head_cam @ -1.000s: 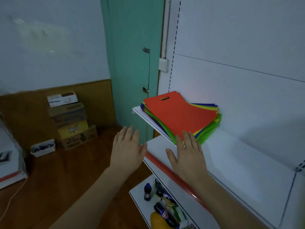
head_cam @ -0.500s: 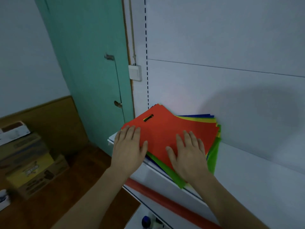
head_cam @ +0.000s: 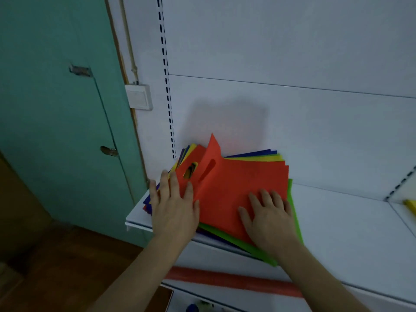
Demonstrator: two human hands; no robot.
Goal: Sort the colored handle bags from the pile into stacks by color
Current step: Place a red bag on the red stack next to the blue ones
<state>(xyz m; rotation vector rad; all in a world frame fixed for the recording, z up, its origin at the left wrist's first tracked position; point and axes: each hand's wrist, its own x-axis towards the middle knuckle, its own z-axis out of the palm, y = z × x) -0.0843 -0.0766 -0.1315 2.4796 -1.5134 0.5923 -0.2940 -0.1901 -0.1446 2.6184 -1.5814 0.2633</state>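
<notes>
Pile (head_cam: 227,194): lying at the shelf's (head_cam: 337,221) left front corner, red bag (head_cam: 236,183) topmost.
Left hand (head_cam: 173,210): fingers resting straight on its left edge.
Right hand (head_cam: 269,215): fingers pressing flat, spread, on red bag.

Two bare forearms enter from the bottom edge, no sleeves visible up to where the frame cuts them off. Left hand (head_cam: 173,210) and right hand (head_cam: 269,218): no gloves, no rings, no watch or wristband on either wrist. Nails short, unpainted as far as the dim light shows. No markings visible. Nothing else of the person is in view.
</notes>
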